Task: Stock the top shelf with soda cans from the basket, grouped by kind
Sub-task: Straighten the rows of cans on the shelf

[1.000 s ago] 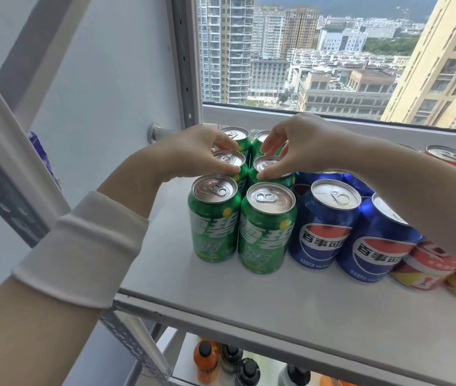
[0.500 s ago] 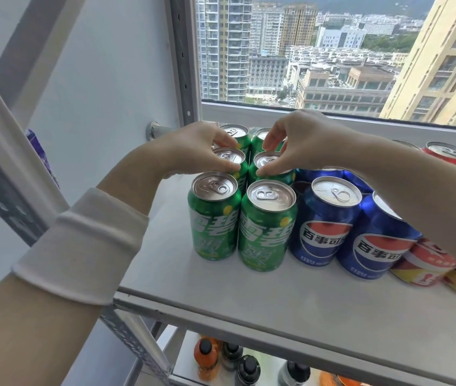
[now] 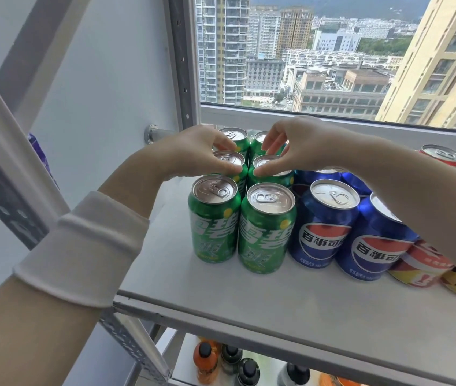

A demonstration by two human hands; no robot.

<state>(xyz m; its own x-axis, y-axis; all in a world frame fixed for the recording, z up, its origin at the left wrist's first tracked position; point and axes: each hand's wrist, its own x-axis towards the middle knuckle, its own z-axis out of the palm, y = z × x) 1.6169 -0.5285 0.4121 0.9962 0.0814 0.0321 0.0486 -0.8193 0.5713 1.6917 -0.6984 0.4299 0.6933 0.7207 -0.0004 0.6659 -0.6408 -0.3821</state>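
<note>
Green soda cans stand in two rows on the white top shelf (image 3: pixel 249 296). The front pair are at left (image 3: pixel 214 218) and right (image 3: pixel 267 229). My left hand (image 3: pixel 196 154) grips the rim of the second-row left green can (image 3: pixel 228 160). My right hand (image 3: pixel 296 147) grips the rim of the second-row right green can (image 3: pixel 270 164). Two more green cans (image 3: pixel 235 135) stand behind. Blue cola cans (image 3: pixel 324 224) sit right of the green group. Red and orange patterned cans (image 3: pixel 419 263) lie further right. The basket is out of view.
A window frame (image 3: pixel 332 121) runs behind the shelf, with red and orange cans (image 3: pixel 441 156) at the back right. A metal upright (image 3: pixel 182 65) stands at the back left corner. Bottles (image 3: pixel 206 360) sit on a lower shelf below the front edge.
Both hands stay on the two second-row green cans. The view has shifted slightly; the cans look barely moved.
</note>
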